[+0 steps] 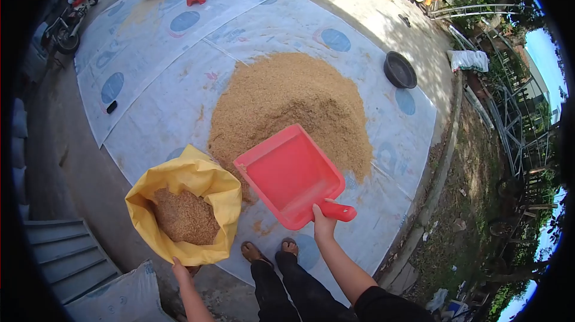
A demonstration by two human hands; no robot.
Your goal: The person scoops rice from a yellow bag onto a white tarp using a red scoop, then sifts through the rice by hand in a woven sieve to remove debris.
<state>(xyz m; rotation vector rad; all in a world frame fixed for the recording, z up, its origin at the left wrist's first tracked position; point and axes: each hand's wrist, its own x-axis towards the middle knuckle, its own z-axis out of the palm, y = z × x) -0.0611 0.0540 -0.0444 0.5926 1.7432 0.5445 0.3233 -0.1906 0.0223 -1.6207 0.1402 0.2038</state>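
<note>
Red dustpan point(291, 172) juts from the gripping right hand point(324, 220); left hand point(181, 269) holds yellow sack point(226, 208).

Head-worn view, apparently facing downward

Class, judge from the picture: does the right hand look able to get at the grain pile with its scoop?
Probably yes: the right hand has the red scoop by its handle, close to the grain pile, and nothing seems to block the way.

Our right hand point(323, 220) grips the red dustpan point(290, 172) by its handle, forearm extended; our left hand point(180, 269) reaches left of the dustpan.
</note>
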